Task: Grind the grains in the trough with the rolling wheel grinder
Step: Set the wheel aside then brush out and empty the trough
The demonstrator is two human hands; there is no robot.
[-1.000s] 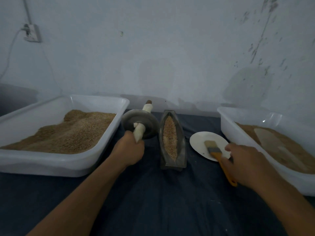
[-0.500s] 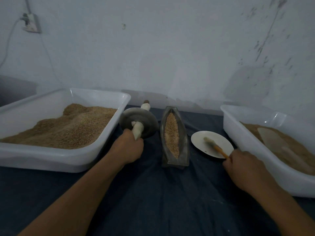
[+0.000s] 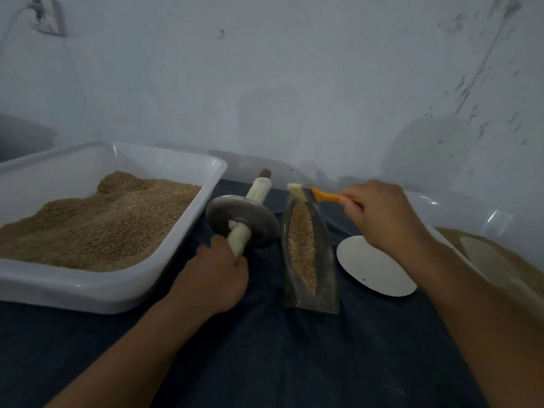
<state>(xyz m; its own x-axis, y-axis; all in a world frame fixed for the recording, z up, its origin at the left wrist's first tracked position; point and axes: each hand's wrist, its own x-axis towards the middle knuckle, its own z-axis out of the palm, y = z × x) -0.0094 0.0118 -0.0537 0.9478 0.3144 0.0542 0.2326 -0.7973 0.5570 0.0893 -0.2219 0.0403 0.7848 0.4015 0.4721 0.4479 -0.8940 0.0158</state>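
My left hand is curled tight round the near handle of the rolling wheel grinder, its metal disc standing on the dark table just left of the trough. Grains fill the trough's slot along its length. My right hand pinches the orange handle of a brush, bristles at the trough's far tip. A white plate lies under that wrist. Grain tray at left.
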